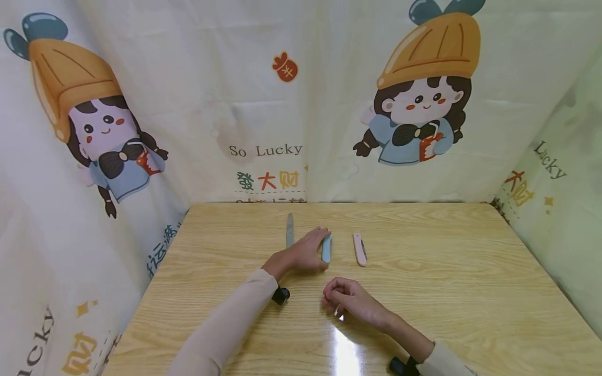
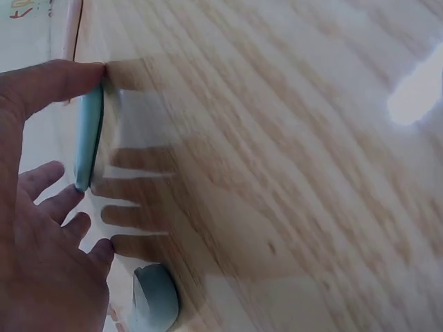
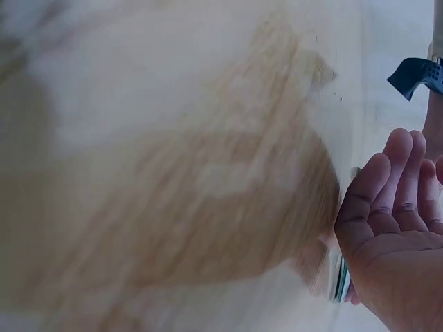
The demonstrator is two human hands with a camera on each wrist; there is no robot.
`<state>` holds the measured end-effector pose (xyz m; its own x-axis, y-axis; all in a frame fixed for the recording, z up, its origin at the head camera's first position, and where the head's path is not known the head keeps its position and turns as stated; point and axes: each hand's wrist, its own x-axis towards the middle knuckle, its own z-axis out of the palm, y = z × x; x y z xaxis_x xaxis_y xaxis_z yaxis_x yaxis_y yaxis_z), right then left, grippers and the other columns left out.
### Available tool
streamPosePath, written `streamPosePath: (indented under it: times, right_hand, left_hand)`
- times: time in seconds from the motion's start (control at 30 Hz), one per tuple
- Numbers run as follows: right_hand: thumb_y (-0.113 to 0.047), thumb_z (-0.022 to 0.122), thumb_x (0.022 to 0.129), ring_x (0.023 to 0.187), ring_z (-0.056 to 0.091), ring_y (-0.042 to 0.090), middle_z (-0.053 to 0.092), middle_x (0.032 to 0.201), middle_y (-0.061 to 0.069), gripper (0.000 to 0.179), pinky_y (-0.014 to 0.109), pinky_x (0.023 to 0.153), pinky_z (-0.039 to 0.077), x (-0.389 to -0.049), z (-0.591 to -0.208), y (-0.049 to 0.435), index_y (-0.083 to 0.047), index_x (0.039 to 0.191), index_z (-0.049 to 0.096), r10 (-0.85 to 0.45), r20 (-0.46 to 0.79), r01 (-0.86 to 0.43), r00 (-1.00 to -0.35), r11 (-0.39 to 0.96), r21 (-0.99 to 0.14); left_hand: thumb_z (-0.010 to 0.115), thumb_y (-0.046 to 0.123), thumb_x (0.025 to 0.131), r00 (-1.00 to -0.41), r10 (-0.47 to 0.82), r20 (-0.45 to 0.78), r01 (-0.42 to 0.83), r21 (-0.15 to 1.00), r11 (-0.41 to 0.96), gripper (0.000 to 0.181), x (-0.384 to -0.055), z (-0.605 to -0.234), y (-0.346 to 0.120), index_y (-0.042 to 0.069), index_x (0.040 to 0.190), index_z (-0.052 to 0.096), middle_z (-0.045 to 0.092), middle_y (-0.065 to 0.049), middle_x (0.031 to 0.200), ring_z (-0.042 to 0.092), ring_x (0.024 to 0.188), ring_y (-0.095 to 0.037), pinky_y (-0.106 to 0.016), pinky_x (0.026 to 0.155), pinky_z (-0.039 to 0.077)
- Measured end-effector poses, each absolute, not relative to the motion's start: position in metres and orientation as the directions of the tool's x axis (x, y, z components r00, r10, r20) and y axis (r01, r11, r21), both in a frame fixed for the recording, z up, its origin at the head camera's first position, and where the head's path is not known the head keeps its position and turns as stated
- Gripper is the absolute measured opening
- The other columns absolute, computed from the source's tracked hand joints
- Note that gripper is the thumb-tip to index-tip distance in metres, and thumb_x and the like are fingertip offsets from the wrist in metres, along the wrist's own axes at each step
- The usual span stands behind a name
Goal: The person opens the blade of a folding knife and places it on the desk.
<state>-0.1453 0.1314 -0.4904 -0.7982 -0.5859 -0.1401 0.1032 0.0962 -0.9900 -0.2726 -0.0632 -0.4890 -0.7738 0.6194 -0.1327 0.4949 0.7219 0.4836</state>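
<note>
The left hand (image 1: 308, 253) pinches the blue knife (image 1: 326, 249) end to end, on or just above the table (image 1: 447, 261), between the green knife (image 1: 289, 236) and pink knife (image 1: 359, 249); the right hand (image 1: 354, 301) curls loosely, apparently empty. Such a fingertip hold could slip, dropping the blue knife.

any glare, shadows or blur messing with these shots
Head view: white glare on the table near the bottom edge, below the right hand; left wrist view: a bright glare spot at upper right, dark finger-shaped shadows or reflections beside the left hand; right wrist view: tabletop soft and hazy, with a broad brown patch.
</note>
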Motion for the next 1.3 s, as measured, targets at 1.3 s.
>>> streamPosePath:
  times: [1.3]
  right_hand:
    - [-0.019, 0.052, 0.107, 0.085, 0.063, 0.030, 0.064, 0.106, 0.018, 0.030, 0.036, 0.062, 0.057, -0.146, -0.487, 0.139, 0.008, 0.120, 0.058, -0.291, -0.081, 0.024, -0.953, 0.196, -0.980]
  left_hand:
    - [0.088, 0.047, 0.076, -0.759, 0.648, 0.063, 0.581, 0.515, 0.631, 0.083, -0.217, -0.461, -0.075, 0.004, 0.141, 0.058, 0.047, -0.007, 0.148, 0.042, 0.138, -0.024, -0.039, 0.108, 0.041]
